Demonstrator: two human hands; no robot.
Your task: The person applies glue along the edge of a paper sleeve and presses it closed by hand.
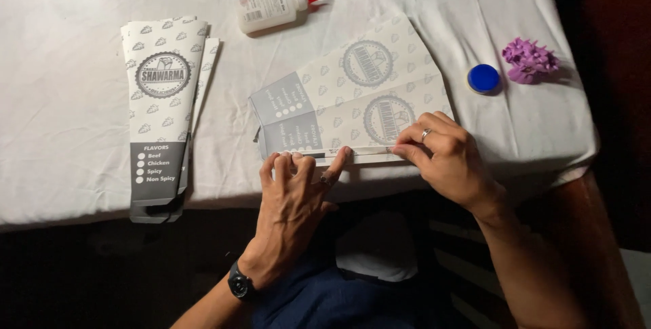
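A flat printed paper sleeve [352,92], white with grey emblems and a grey end panel, lies at the near edge of the table. Its near long edge is folded over into a narrow flap [363,152]. My left hand [298,187], with a dark wristwatch, presses its fingertips down on the left part of that flap. My right hand [444,156], wearing a ring, pinches and presses the flap's right end. Neither hand lifts the paper off the table.
A stack of the same printed sleeves [163,112] lies to the left, overhanging the table's edge. A white glue bottle with a red cap [271,9] lies on its side behind. A blue round lid [483,78] and a purple flower-like cluster [530,60] sit right. White tablecloth [61,98].
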